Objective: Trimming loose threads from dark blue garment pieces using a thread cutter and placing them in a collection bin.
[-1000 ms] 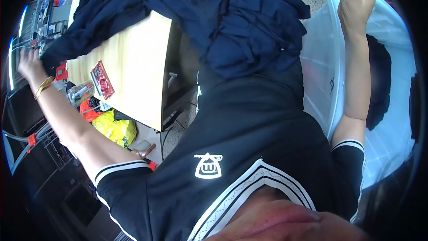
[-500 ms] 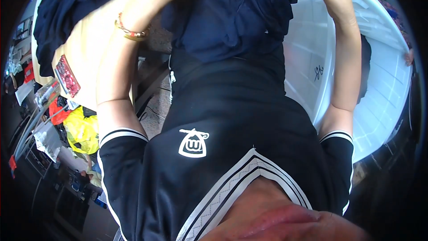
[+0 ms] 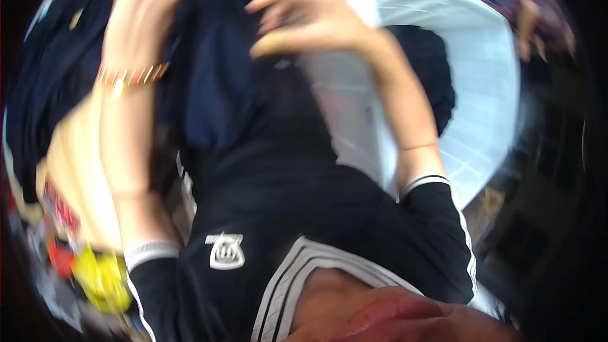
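A navy cloth (image 3: 218, 82) hangs in front of my body, smeared by motion. My left hand (image 3: 149, 3), with a red-and-gold bracelet at the wrist, is at the cloth's left upper side. Its fingers are curled in and look closed on the fabric, though blur hides the exact grip. To the right of the cloth, my right hand (image 3: 310, 19) is raised with thumb and fingers apart and nothing between them. More navy fabric (image 3: 47, 101) is heaped on the pale table (image 3: 82, 158) to the left.
On my right stands a large white tub (image 3: 491, 101) with a dark cloth (image 3: 421, 76) in it. Beyond its far right rim is another person's hand (image 3: 527, 28) beside patterned clothing. A red patterned packet (image 3: 62, 209) lies by the table's near edge, above a yellow plastic bag (image 3: 101, 282).
The whole view has shifted. The navy cloth has moved left along with my left hand. My right hand has come inward from over the tub and its fingers have opened.
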Tool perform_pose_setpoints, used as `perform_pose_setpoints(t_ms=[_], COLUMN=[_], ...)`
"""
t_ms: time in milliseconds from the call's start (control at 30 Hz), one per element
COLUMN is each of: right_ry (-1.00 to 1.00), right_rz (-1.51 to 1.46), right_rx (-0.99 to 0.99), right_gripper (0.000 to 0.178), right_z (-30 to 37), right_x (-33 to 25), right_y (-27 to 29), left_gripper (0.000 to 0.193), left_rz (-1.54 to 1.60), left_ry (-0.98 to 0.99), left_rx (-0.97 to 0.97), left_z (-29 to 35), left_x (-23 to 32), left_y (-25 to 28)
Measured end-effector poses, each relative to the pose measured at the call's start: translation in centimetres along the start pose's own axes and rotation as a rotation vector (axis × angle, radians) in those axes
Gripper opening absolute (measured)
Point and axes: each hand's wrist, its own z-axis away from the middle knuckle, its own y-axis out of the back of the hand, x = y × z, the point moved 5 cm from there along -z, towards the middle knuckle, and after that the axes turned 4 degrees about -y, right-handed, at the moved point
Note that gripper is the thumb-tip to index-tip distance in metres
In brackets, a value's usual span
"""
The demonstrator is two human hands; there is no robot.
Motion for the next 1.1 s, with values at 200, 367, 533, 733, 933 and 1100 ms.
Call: perform_pose_setpoints(t_ms=[200,367,533,733,933,1100], right_ry=[0.193,0.127,-0.075,0.001,0.195,0.421], right_rz=[0.449,0.312,-0.474,-0.647,-0.732,-0.865], right_rx=[-0.027,-0.121,-0.204,-0.25,-0.195,-0.149], right_gripper=[0.043,0.043,0.019,0.021,0.02,0.027], right_z=[-1.4,-0.3,0.4,2.0,3.3,5.9], right_x=[1.3,-0.2,-0.4,-3.5,-4.7,-6.4], right_y=[-5.4,-3.3,-1.6,1.1,2.9,6.2], left_gripper=[0.036,0.031,0.015,0.038,0.039,0.041], left_rz=[1.287,1.016,0.991,0.49,0.487,0.573], left_ry=[0.731,0.789,0.725,0.803,0.621,0.511], left_rx=[0.111,0.328,0.1,0.125,-0.022,-0.121], left_z=[-1.1,1.4,3.7,7.7,9.2,8.5], left_x=[-4.8,-10.5,-9.5,-7.5,-3.7,3.2], left_y=[0.1,2.4,3.1,0.4,-3.4,-5.3])
